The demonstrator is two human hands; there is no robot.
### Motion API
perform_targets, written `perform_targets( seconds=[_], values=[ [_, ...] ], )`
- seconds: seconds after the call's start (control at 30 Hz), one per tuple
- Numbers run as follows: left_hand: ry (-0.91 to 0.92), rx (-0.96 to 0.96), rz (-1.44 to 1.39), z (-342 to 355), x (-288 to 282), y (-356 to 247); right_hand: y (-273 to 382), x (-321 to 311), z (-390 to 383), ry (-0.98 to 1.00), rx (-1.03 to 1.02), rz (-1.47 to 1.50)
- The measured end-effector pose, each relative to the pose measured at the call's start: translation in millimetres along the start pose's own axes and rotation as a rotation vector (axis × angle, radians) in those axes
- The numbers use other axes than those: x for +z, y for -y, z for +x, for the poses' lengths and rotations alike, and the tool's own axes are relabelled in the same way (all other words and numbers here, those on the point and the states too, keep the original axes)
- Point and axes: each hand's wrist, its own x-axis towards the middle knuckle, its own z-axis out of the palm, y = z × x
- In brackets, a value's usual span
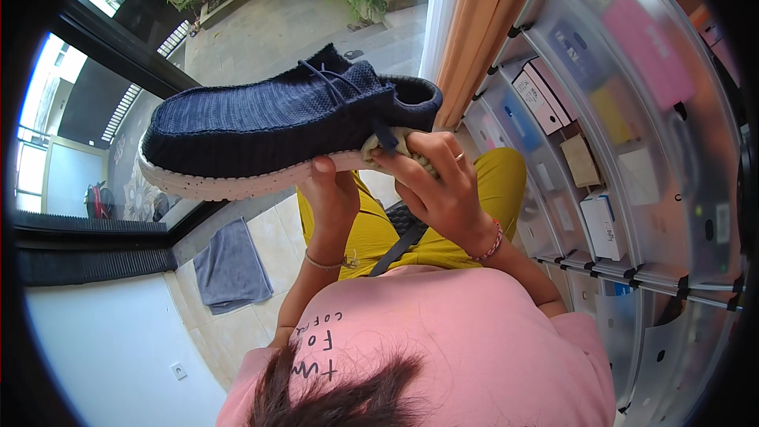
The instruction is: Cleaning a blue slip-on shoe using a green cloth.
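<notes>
A dark navy knitted slip-on shoe (261,115) with a speckled white sole is held up in front of me, its toe to the left and its heel to the right. My left hand (330,202) grips it from below, with the thumb against the edge of the sole. The other left fingers are hidden behind the shoe. Bunched in my right hand (447,186) is a pale green cloth (376,150), pressed to the shoe's side near the heel, just above the sole. A dark loop of lace or fabric hangs down over the cloth.
Below the shoe, a grey towel (232,267) lies on the tiled floor (277,225). To the right stands shelving with clear plastic drawers (632,150) and boxes. Glass panes with a black frame (118,47) are at the left, an orange-brown curtain (482,16) beyond.
</notes>
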Motion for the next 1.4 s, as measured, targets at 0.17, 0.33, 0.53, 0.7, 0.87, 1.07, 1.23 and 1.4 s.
perform_targets(
  seconds=[0.17,0.33,0.53,0.7,0.87,1.07,1.23,1.4],
  values=[
    [0.137,0.044,0.042,7,-19,-2,-25,2,-9,-0.061,0.056,-0.059],
    [-0.02,0.033,0.069,4,-5,2,0,11,-7,0.038,-0.004,0.041],
    [0.017,0.05,0.179,10,-13,-3,-15,18,-14,-0.053,0.09,0.037],
    [0.019,0.144,0.207,7,-4,-1,-7,23,-10,0.004,0.055,0.04],
    [-0.032,0.048,0.026,8,-22,2,-15,29,-21,-0.007,0.095,0.032],
    [0.025,-0.018,0.13,0,-31,5,-9,34,-29,-0.002,0.131,0.062],
    [0.0,-0.056,0.006,1,-45,9,-24,26,-36,-0.003,0.127,0.152],
    [0.032,-0.136,-0.151,3,-36,4,-22,9,-19,-0.132,0.305,0.331]
  ],
)
